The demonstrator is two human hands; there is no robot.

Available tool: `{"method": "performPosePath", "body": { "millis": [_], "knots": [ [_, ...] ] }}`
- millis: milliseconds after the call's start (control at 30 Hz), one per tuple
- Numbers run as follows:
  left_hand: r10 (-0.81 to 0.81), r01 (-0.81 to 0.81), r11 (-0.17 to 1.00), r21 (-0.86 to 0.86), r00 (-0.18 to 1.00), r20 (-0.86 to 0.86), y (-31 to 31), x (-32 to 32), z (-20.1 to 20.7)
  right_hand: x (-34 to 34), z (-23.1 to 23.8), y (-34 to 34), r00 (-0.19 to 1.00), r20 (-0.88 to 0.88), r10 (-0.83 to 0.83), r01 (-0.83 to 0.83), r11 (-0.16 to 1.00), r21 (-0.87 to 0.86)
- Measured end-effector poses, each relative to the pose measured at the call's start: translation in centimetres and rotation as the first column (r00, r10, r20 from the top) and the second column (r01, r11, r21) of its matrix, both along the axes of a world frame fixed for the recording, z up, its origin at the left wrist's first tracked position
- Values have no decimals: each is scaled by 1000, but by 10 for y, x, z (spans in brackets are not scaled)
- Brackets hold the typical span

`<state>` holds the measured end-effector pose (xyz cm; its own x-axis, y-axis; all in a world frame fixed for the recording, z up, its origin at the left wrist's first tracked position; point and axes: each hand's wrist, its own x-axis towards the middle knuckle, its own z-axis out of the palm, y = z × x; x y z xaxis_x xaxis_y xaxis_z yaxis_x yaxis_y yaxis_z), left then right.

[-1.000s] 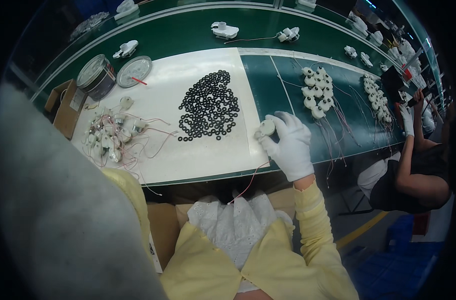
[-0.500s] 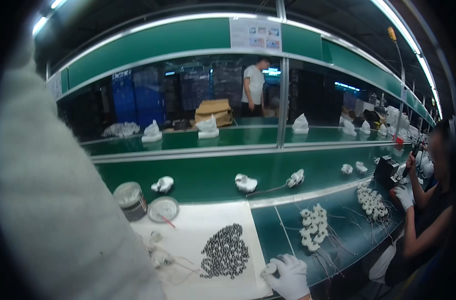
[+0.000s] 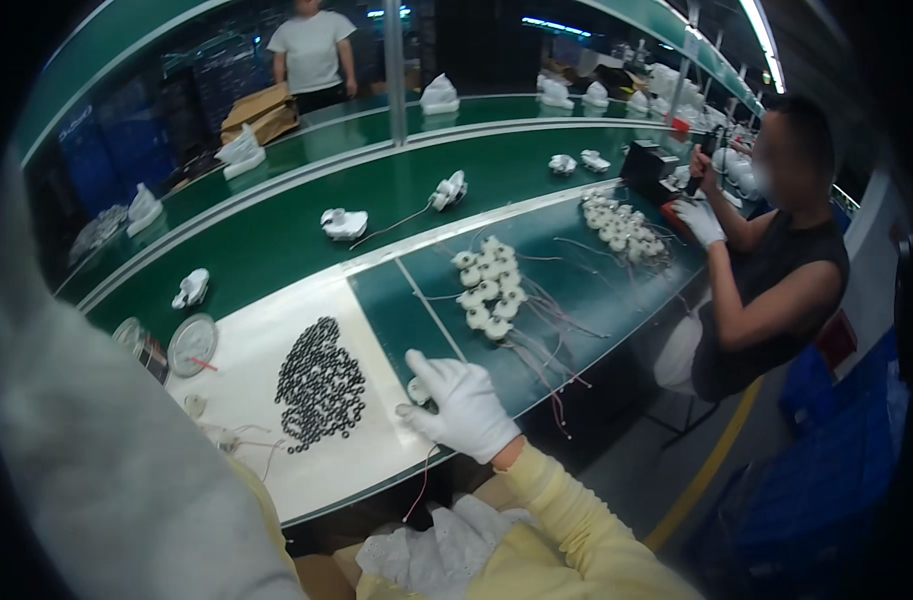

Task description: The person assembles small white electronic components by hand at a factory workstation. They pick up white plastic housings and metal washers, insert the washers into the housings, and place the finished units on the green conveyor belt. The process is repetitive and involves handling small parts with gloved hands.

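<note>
One long green bench [image 3: 389, 322] lies before us, bearing a white sheet [image 3: 252, 375]. Our left hand [image 3: 127, 420] seems a near blur, fingers unreadable. Our right hand [image 3: 464, 405] pinches, thumb against fingers, a white motor [image 3: 419, 391] at the sheet's right edge, near black rings [image 3: 322, 388]. We judge placing is in hand; next calls for a gentle release, thin wire [image 3: 419, 490] unsnagged.

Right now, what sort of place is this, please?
Probably a factory assembly line: a long, flat green surface carries spaced, irregular white parts, small black rings lie on a white sheet, and a co-worker in a black sleeveless top sits nearby.
</note>
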<state>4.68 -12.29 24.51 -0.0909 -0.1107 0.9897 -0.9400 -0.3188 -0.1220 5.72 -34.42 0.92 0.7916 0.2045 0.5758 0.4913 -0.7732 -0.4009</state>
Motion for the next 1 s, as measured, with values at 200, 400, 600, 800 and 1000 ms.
{"method": "performPosePath", "body": {
  "millis": [200, 400, 600, 800, 1000],
  "knots": [
    [-45, 46, 999, -2, 964, -261, -18, -20, -52, -6, -1, -5, 993, 107, -40, 14, 972, 236],
    [-99, 255, 862, 437, 932, -350, -35, -77, -69, -100, 73, -15, 973, 172, 151, -218, 839, 499],
    [-443, 555, 814, 173, 784, -434, -41, -84, -102, -121, 92, -23, 492, 529, 692, -820, 571, 16],
    [-412, 709, 642, 291, 639, -649, -22, -77, -90, -131, 92, -10, 408, 655, 636, -857, 514, 34],
    [-600, 837, 495, 233, 523, -606, -22, -81, -96, -149, 113, -11, 379, 735, 562, -831, 557, 3]
  ]
}}
